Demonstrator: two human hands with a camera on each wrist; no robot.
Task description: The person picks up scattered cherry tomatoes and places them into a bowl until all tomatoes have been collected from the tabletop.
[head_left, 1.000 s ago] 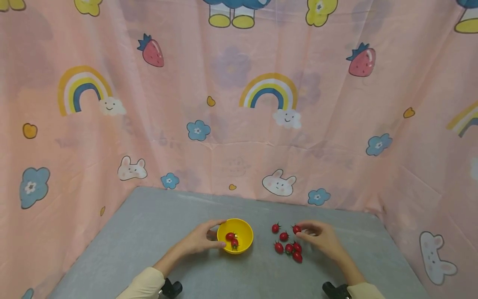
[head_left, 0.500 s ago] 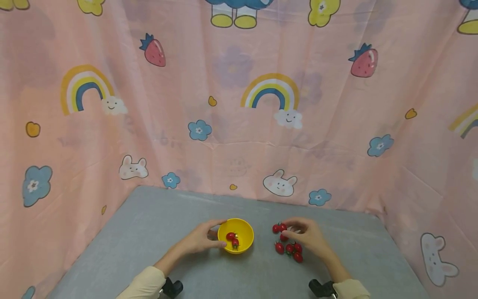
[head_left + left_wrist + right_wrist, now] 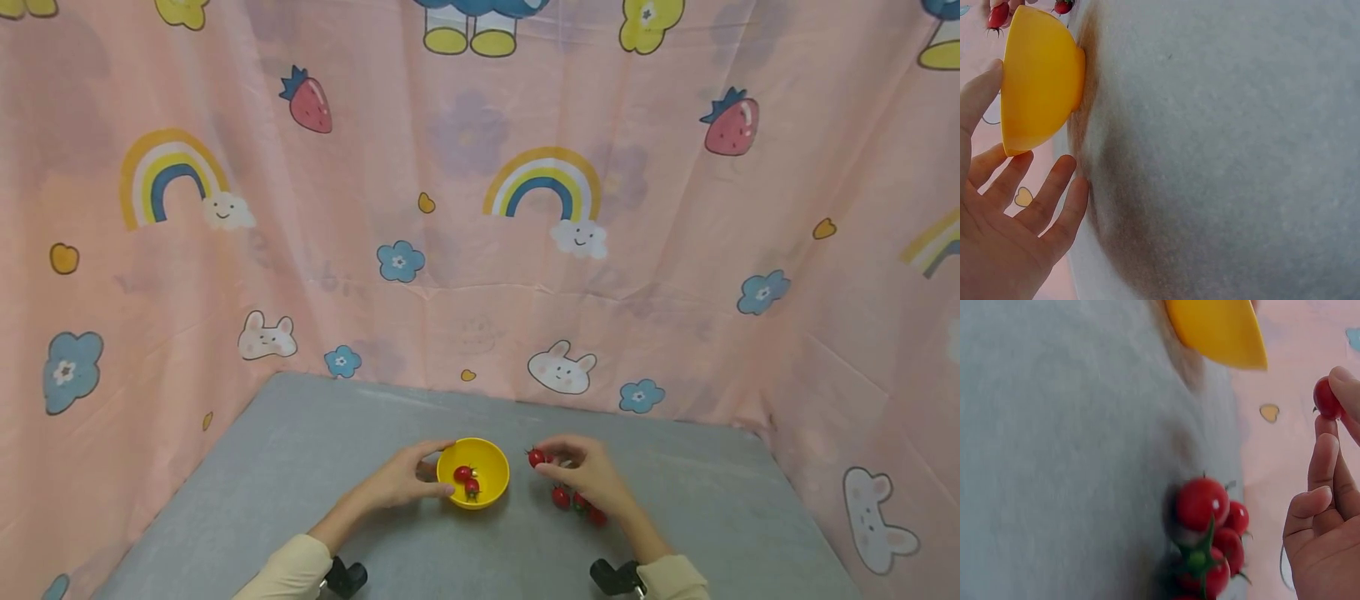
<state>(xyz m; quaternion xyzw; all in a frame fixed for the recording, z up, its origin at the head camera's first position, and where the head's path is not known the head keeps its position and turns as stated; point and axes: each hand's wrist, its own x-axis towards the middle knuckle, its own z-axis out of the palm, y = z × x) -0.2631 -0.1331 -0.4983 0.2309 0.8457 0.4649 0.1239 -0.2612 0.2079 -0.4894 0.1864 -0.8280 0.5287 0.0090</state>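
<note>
- Step in hand: judged to be the transfer of one cherry tomato toward the bowl.
- Right hand [image 3: 596, 479]: thumb and fingertips pinch a single tomato [image 3: 536, 457]. The right wrist view shows the lower fingers bent and bearing on nothing else.
- Position of the pinched tomato: off the table [image 3: 375, 567], right of the bowl and apart from it, not yet over the rim.
- Left hand [image 3: 401, 477]: grips the yellow bowl [image 3: 492, 471] from its left side, thumb on the near part of the rim, fingertips on the far part. The left wrist view shows the other fingers spread beside the bowl.
- Bowl: upright on the table, with two tomatoes [image 3: 463, 474] inside, close together at the left of its floor.
- Loose tomatoes [image 3: 1202, 504]: a cluster on the table, below and partly behind the right hand in the head view. The right wrist view shows at least five; the exact count cannot be told.
- Next move, in judgement: calls for carrying the pinched tomato left across the gap, over the rim, and loosening the pinch low inside so that it does not bounce out.
- Left hand requirement, in judgement: a light, steady hold, as a push at the rim could tip the bowl.
</note>
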